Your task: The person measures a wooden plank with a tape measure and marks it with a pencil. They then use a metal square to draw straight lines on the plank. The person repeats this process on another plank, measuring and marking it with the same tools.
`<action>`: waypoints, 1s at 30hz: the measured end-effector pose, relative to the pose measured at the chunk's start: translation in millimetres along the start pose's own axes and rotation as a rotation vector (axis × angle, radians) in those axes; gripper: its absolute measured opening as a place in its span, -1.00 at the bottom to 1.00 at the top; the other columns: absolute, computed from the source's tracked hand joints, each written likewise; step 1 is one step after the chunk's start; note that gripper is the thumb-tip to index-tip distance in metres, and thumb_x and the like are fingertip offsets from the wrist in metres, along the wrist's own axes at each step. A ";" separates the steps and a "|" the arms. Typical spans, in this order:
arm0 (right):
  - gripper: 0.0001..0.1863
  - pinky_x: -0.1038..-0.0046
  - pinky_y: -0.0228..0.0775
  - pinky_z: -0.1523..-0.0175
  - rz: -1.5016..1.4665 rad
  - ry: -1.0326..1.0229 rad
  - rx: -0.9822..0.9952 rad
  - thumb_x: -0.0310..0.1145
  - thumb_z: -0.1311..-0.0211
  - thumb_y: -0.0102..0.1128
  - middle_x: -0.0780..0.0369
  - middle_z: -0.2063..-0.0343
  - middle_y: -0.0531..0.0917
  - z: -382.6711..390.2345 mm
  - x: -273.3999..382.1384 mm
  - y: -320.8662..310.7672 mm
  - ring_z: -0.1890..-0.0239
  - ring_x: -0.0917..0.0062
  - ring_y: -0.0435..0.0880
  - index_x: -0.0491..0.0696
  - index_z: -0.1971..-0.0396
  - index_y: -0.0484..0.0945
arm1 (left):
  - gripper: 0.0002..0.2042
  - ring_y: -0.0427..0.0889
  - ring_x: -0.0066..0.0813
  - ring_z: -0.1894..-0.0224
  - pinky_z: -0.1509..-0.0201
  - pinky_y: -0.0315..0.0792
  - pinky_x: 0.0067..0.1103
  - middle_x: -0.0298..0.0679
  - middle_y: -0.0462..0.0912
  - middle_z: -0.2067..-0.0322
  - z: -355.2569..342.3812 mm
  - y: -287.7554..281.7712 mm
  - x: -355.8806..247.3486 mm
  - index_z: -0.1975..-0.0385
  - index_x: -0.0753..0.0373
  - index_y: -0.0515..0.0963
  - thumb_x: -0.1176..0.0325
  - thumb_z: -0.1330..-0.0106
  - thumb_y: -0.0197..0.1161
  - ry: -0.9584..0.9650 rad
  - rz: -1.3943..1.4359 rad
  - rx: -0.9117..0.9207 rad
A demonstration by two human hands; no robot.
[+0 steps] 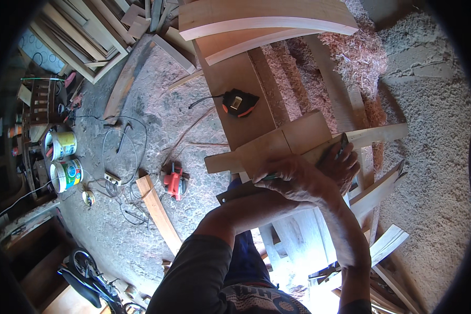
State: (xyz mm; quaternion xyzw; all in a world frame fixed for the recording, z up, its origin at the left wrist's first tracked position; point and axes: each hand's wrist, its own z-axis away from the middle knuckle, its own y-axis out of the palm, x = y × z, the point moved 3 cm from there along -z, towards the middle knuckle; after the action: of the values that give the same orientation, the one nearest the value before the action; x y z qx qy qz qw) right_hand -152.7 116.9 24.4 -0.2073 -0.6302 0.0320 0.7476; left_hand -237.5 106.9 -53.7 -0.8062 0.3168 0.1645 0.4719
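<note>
My forearms cross over a wooden workpiece (pixel 269 150) made of flat, light-brown pieces, with a thin line running across it. My left hand (pixel 340 165) reaches to the right, its fingers curled at the workpiece's right part, beside a small dark tip. What lies under those fingers is hidden. My right hand (pixel 288 178) crosses above my left forearm, pointing left. Its fingers pinch a thin greenish, pencil-like stick (pixel 269 177), mostly covered. From below my right hand a dark flat strip (pixel 230 198) with a hole near its end sticks out.
A black and orange tape measure (pixel 239 103) lies on a brown plank (pixel 230 78). Curved timber pieces (pixel 267 18) rest beyond it. On the floor left are a red power tool (pixel 175 181), cables, a power strip (pixel 112 179) and buckets (pixel 66 175). Wood shavings (pixel 350 47) lie right.
</note>
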 end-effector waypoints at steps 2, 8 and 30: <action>-0.86 0.40 0.59 0.12 0.021 -0.006 0.005 -0.44 -0.24 0.41 0.21 0.33 0.73 -0.7 1.3 -1.1 0.25 0.40 0.77 -0.07 0.21 0.69 | -0.76 0.35 -0.12 -0.34 -0.40 0.22 -0.04 -0.19 0.54 -0.02 -0.1 0.9 -0.1 0.23 0.14 0.64 0.21 -0.17 0.20 0.007 0.008 0.010; -0.87 0.35 0.59 0.12 0.036 -0.027 0.020 -0.50 -0.23 0.38 0.20 0.33 0.71 3.1 2.7 -20.2 0.23 0.31 0.75 -0.06 0.24 0.66 | -0.67 0.40 -0.14 -0.28 -0.36 0.21 -0.09 -0.15 0.52 -0.06 -3.3 -15.2 -0.2 0.06 0.20 0.59 0.18 -0.27 0.22 0.064 0.010 0.138; -0.91 0.40 0.66 0.15 0.145 0.402 -0.114 -0.52 -0.28 0.32 0.23 0.33 0.73 61.7 -29.5 -147.0 0.27 0.45 0.77 -0.04 0.25 0.68 | -0.65 0.36 -0.13 -0.30 -0.40 0.20 -0.11 -0.09 0.52 -0.05 -16.6 -47.9 -1.5 0.00 0.25 0.54 0.18 -0.31 0.24 0.063 -0.072 0.078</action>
State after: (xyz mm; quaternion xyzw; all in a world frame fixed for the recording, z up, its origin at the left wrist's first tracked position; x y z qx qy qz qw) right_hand -249.0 -9.6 55.9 -0.2964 -0.4527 0.0080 0.8409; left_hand -207.3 110.1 -13.1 -0.8028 0.3085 0.1095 0.4984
